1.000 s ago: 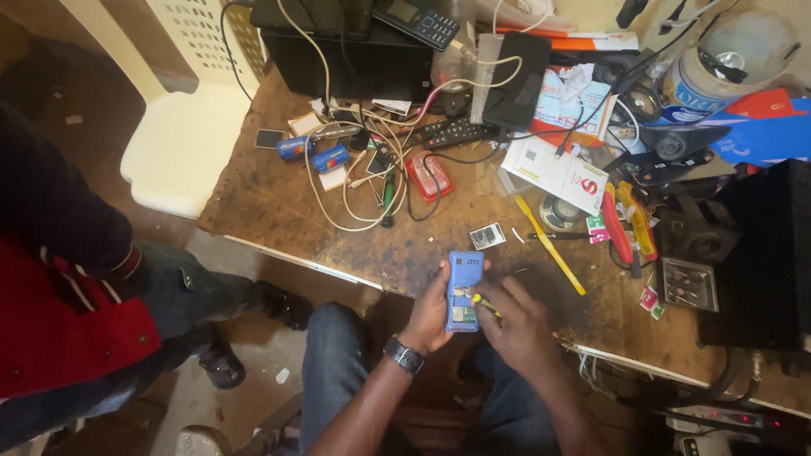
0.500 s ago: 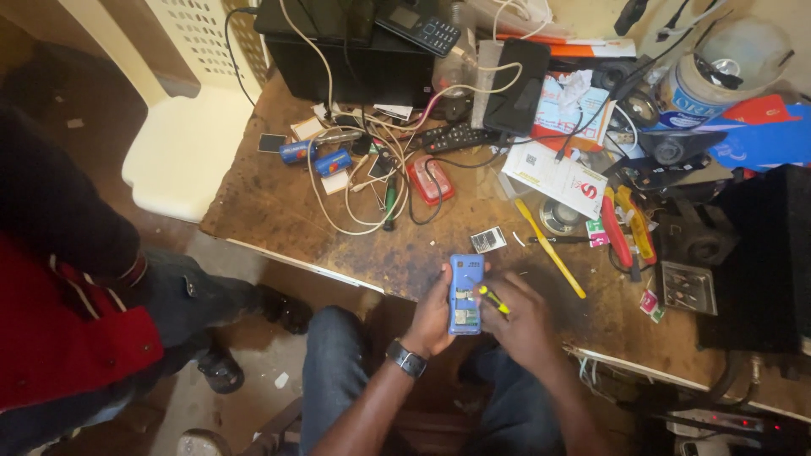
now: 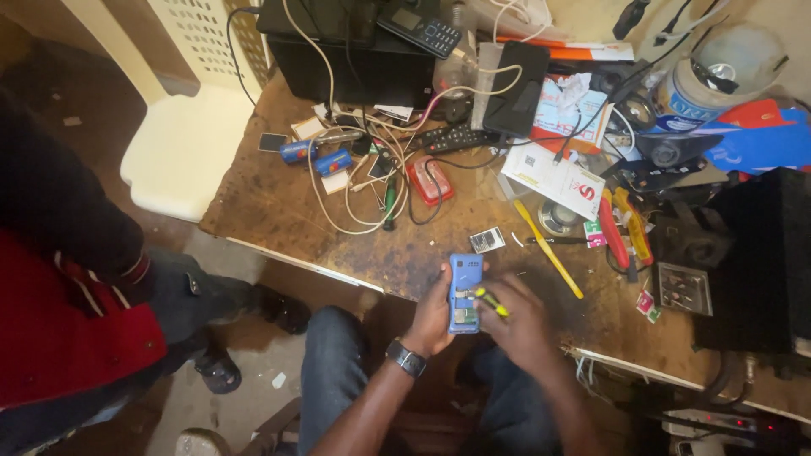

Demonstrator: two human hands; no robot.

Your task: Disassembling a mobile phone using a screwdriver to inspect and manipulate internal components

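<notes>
Blue and small, the opened phone (image 3: 464, 291) sat upright in the person's left hand (image 3: 435, 317), fingers clasped round its edge, just over the near edge of the worn wooden workbench (image 3: 279, 203). The right hand (image 3: 515, 325) pinched a yellow-handled screwdriver (image 3: 490, 301), its tip against the phone's exposed insides (the tip itself was too small to make out). Beyond lay a yellow pencil-like stick (image 3: 547, 249), a red case (image 3: 429, 180) among tangled white cables (image 3: 355, 207), and a black remote (image 3: 456, 138). A seated person's red-sleeved arm (image 3: 76, 329) showed at the left.
</notes>
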